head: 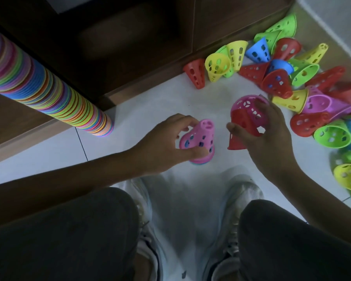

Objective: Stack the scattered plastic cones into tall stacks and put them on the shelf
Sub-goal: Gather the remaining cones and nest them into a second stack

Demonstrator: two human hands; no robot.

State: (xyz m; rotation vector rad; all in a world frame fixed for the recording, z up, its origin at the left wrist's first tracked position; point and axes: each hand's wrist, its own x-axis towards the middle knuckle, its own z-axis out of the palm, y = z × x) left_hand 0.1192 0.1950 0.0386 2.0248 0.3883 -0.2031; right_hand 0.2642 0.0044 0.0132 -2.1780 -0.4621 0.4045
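At the far left a tall stack of cones (49, 94), banded in many colours, stands on the white tiled floor (134, 110) and leans up out of the top-left corner of the view, its base just beside the dark wooden shelf unit (130, 37) that runs along the floor's far edge. Near the middle of the floor, the left hand (170, 142) grips a short stack topped by a pink cone (199, 136), fingers curled over its far side and thumb pressed on its near side; a blue rim shows under the pink one, resting on the floor. Just to the right, and apart from that stack, the right hand (265, 126) clasps a red cone (243, 128) with a magenta cone (249, 107) nested against its upper end, both lifted off the floor and tilted. Further right, a loose pile of scattered cones (292, 78) in red, yellow, green, blue and pink lies along the shelf unit's base and down the right edge of the floor, most tipped on their sides. At the bottom, the person's dark trousers (69, 240) and pale shoes (237, 209) fill the near floor.
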